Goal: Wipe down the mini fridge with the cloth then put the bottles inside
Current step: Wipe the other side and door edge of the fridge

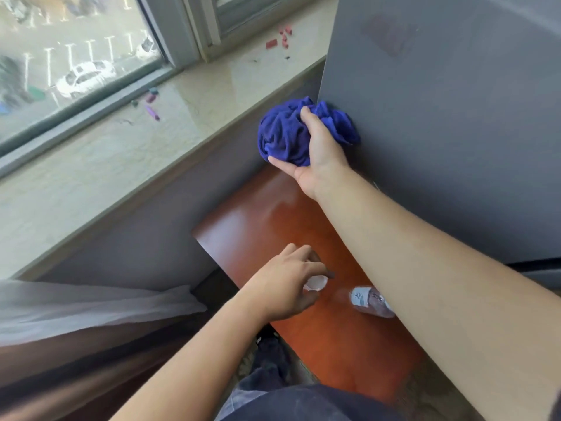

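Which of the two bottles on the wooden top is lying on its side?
The labelled clear bottle by the right forearm; the white-capped bottle stands upright, gripped by the left hand.

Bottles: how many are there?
2. One bottle is under the left hand; the other bottle lies on the red-brown board, partly behind the right arm. More may be hidden.

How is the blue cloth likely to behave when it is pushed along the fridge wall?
The blue cloth is bunched in deep folds in the right hand, so it is probably floppy and will squash against the mini fridge. It looks light, since one hand holds it all. Loose edges may trail.
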### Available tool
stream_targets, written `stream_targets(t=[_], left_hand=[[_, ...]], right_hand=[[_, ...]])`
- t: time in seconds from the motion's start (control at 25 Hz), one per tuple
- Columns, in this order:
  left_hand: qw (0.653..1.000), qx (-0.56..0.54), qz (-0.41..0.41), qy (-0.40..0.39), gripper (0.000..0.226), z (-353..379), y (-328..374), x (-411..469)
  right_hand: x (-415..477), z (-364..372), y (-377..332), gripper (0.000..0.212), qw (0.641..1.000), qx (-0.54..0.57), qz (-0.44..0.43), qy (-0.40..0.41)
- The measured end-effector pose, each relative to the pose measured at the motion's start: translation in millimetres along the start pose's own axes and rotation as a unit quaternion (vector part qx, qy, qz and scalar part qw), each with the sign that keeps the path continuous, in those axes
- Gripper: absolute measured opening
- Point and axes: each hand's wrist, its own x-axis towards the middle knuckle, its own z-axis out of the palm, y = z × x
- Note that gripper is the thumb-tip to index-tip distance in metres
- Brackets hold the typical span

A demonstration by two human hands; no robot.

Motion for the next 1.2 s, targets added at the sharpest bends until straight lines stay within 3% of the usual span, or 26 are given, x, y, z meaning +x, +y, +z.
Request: stream_targets(t=[0.16, 0.28, 0.32, 0.4, 0.48, 0.52, 0.64, 0.72, 0.88, 1.08, 1.2], left_hand=[[0.997, -0.068, -0.018, 0.012, 0.044, -4.6, -2.6, -2.4], [0.984, -0.154, -0.059, 0.07, 0.041, -16.8, -0.1, 2.4], [0.962, -0.224, -0.096, 0.119, 0.042, -23.2, 1.4, 6.8], [0.862, -0.421, -0.183, 0.215, 0.054, -37.5, 6.0, 21.9], [0.756, -0.575, -0.23, 0.21, 0.075, -51.4, 17.2, 45.7], [0.741, -0.601, -0.236, 0.183, 0.077, -56.3, 25.9, 59.4], [0.787, -0.571, -0.196, 0.126, 0.038, -49.3, 64.8, 98.3], [0.824, -0.517, -0.192, 0.126, 0.028, -34.2, 89.3, 111.9], [0.901, -0.37, -0.212, 0.074, 0.027, -3.6, 126.4, 122.6], [0.928, -0.311, -0.201, -0.031, 0.053, 3.6, 137.2, 124.8], [0.966, -0.15, -0.206, 0.028, 0.038, -3.4, 125.2, 106.9]], right_hand=[[-2.0, -9.9, 0.4, 0.038, 1.0, 0.013, -0.004, 0.013], [-12.8, -36.3, -0.7, 0.026, 0.999, 0.025, 0.001, 0.033], [-17.3, -47.5, -1.2, 0.027, 0.999, 0.029, 0.005, 0.042], [-26.8, -72.4, -0.5, 0.031, 0.997, 0.037, 0.006, 0.071], [-37.9, -97.6, 1.9, 0.032, 0.994, 0.051, 0.009, 0.1], [-43.6, -108.5, 3.8, 0.032, 0.992, 0.06, 0.011, 0.11], [-62.3, -141.9, 4.9, 0.03, 0.986, 0.102, 0.012, 0.133], [-74.2, -164.9, 2.6, 0.031, 0.98, 0.137, 0.012, 0.147], [-100.6, -209.7, 0.8, 0.036, 0.963, 0.21, 0.023, 0.165], [-114.6, -256.7, 5.5, 0.036, 0.955, 0.229, 0.016, 0.188], [-111.4, -262.3, 9.7, 0.034, 0.951, 0.23, 0.025, 0.203]])
